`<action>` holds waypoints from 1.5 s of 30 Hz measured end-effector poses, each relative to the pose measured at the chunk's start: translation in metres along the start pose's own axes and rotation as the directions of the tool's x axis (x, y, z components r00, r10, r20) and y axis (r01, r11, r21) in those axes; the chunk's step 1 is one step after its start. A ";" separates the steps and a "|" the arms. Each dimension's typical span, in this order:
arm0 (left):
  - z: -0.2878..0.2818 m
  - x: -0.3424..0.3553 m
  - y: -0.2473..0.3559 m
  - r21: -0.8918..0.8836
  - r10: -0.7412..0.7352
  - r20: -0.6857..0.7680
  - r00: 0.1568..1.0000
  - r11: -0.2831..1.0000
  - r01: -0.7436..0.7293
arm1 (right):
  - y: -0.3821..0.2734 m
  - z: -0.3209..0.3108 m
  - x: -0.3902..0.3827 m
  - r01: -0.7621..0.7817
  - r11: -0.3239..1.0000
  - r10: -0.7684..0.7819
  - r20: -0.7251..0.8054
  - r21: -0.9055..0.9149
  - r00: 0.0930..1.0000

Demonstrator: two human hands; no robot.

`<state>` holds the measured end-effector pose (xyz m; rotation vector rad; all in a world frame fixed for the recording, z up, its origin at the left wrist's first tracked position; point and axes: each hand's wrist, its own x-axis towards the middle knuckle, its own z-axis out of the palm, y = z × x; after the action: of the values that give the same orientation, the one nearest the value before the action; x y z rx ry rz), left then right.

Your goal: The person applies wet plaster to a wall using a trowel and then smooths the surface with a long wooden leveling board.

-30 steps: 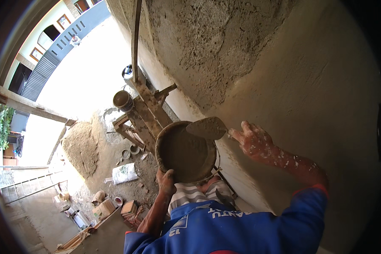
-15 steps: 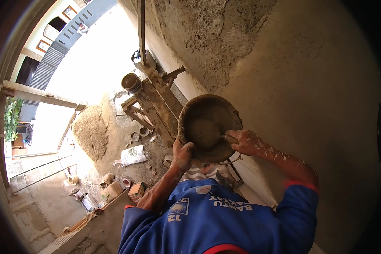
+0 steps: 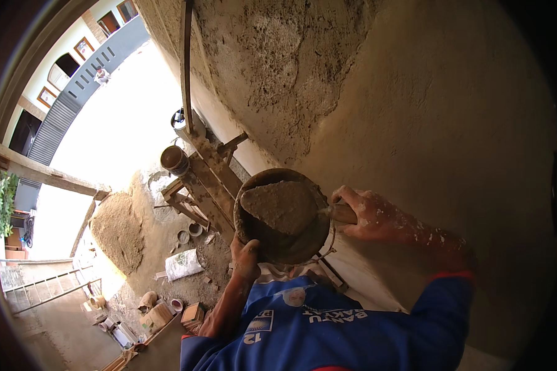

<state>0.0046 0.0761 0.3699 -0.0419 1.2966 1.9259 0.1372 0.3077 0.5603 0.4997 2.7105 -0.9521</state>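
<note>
Our right hand (image 3: 371,213), right of centre in the frame, is closed around the handle of a trowel (image 3: 343,214), while our left hand (image 3: 246,260) grips the lower left rim of a round bowl (image 3: 314,240) near the middle, thumb over the edge. We see the trowel's blade over the bowl's mouth, bearing wet mortar (image 3: 278,205); we cannot tell whether its underside touches what lies below. Its long axis runs nearly level across the frame, handle at the right, tip pointing left and slightly up, so the blade lies directly left of our right hand and above our left. Our right hand is also the nearer one to the wall (image 3: 427,136), which fills the upper right.
</note>
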 end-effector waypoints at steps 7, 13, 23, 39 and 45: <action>-0.023 0.036 0.026 0.108 0.052 0.106 0.993 0.992 -0.064 | -0.052 -0.077 0.006 0.098 0.987 -0.092 -0.048 0.129 0.995; -0.036 0.054 0.063 0.174 -0.052 0.003 0.999 0.983 0.051 | 0.037 -0.143 0.062 -0.375 0.844 -0.014 -0.714 -0.384 0.700; -0.019 0.081 0.086 0.145 0.008 0.076 0.997 0.989 -0.019 | -0.030 -0.095 0.034 -0.236 0.891 0.111 -0.318 -0.388 0.941; 0.038 0.101 0.124 0.203 -0.049 0.317 0.947 0.979 -0.017 | 0.028 0.050 0.080 0.082 0.968 -0.131 -0.196 -0.239 0.972; 0.035 0.102 0.133 0.210 -0.039 0.308 0.951 0.977 -0.028 | -0.024 -0.016 0.057 -0.125 0.992 0.119 -0.190 -0.016 0.975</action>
<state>-0.1344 0.1433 0.4444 0.3525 1.2740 1.6966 0.0742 0.3144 0.5682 0.7780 2.8146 -0.8738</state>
